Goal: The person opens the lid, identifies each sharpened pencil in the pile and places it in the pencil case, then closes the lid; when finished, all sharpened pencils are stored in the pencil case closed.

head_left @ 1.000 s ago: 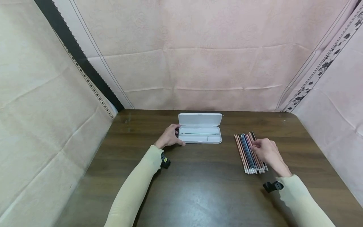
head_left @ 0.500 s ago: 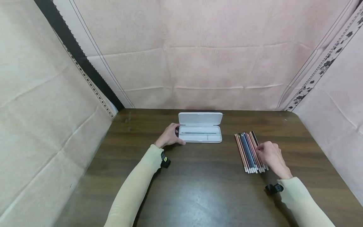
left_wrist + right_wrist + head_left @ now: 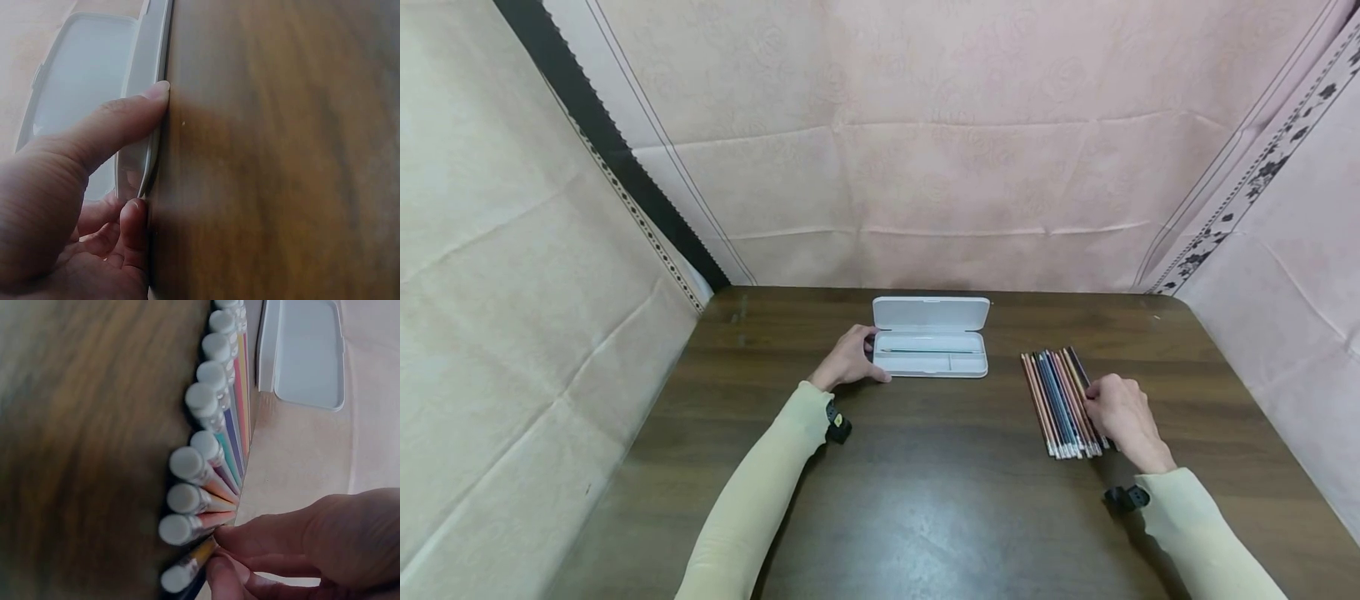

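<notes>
A white pencil case (image 3: pixel 931 313) stands with its lid raised near the table's back edge, a single pencil (image 3: pixel 925 351) lying in its long compartment. My left hand (image 3: pixel 848 360) grips the case's left end; in the left wrist view the thumb lies along its front wall and fingertips touch the corner. To the right, several pencils (image 3: pixel 1060 408) lie side by side, white eraser ends towards me. At the right edge of this row, my right hand (image 3: pixel 1123 415) pinches a pencil (image 3: pixel 181 575) between thumb and fingers. Its far fingertips are partly hidden in the head view.
The brown wooden table (image 3: pixel 880 500) reaches back to a pale cloth wall (image 3: pixel 925 167), with more cloth on both sides. Black wrist cameras sit on both wrists. Bare tabletop lies between the case and the pencil row.
My right hand has moved a little right and towards me along the row, and the rightmost pencil has shifted slightly right. The left hand holds its place on the case.
</notes>
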Motion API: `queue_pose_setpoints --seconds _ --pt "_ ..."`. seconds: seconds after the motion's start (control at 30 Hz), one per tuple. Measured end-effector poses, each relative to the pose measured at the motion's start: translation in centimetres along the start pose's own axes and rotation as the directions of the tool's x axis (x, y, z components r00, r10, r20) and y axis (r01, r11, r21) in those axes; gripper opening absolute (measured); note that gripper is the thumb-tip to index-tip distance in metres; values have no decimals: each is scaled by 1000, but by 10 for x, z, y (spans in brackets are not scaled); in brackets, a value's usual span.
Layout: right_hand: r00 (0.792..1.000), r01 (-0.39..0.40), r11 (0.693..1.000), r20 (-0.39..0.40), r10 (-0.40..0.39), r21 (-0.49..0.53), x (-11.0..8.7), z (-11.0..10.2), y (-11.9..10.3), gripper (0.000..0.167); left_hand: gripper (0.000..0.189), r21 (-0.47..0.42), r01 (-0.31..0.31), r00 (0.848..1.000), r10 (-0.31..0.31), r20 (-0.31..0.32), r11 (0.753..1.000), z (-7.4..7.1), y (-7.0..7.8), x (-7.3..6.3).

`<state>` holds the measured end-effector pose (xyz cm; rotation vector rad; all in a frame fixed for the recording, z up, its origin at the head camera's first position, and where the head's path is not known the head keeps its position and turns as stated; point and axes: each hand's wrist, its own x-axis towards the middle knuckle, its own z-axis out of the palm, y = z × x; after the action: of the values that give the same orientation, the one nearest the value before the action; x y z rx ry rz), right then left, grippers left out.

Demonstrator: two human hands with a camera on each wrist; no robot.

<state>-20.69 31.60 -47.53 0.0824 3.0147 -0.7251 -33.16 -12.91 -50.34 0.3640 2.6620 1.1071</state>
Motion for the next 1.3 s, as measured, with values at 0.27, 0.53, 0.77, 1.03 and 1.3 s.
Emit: queue_pose_setpoints --seconds 0.27,0.53,0.77,1.03,1.3 --pt "1000 -10 1000 10 10 -16 0 -1 0 16 98 7 3 1000 -3 1 1000 0 0 -2" --pt "999 -24 999 30 25 -27 1 -1 1 18 98 18 3 1000 -3 -3 1000 0 -1 0" --pt "996 -62 998 66 63 -25 2 -2 1 17 98 15 5 1000 -4 -6 1000 0 -1 0" --pt "994 -80 996 65 83 -41 5 -2 0 19 99 4 10 1000 -10 -5 1000 1 -1 -1" --pt "997 -75 996 15 76 -38 1 -6 -2 25 99 7 6 1000 -6 -4 1000 1 1 -1"
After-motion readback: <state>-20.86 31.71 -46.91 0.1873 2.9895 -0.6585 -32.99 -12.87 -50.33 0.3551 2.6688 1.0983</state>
